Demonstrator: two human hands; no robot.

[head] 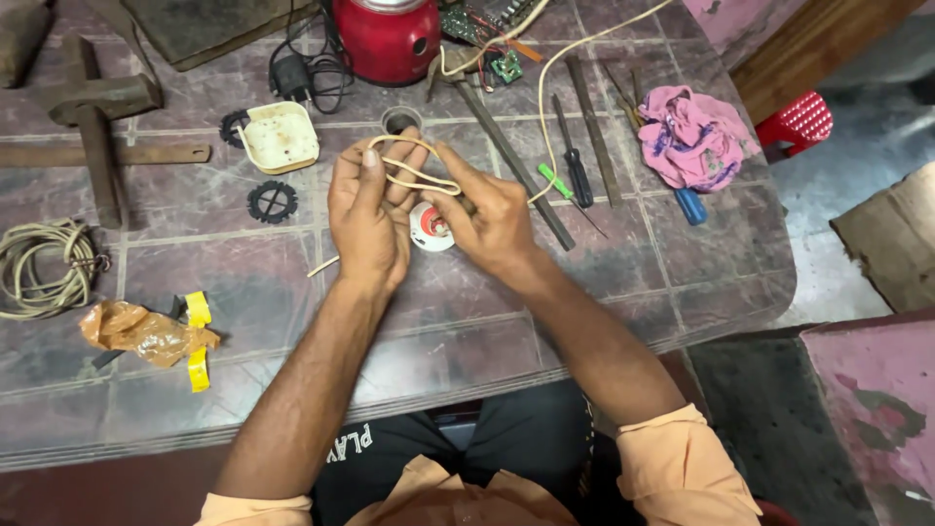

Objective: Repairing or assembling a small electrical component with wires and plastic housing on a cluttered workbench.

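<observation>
Both hands pinching cream cord (414,173): left hand (368,216) holds loop, right hand (490,219) grips it above round white-red part (430,227); crumpled brown-yellow wrapper (151,334) lies far left.

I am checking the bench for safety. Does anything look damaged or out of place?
Yes. A bare circuit board lies exposed beside the red appliance base. A crumpled brown wrapper sits loose near the table edge.

A crumpled brown plastic wrapper (136,329) with yellow tape strips lay at the table's (292,321) left side. No label, sign or screen showed.
</observation>
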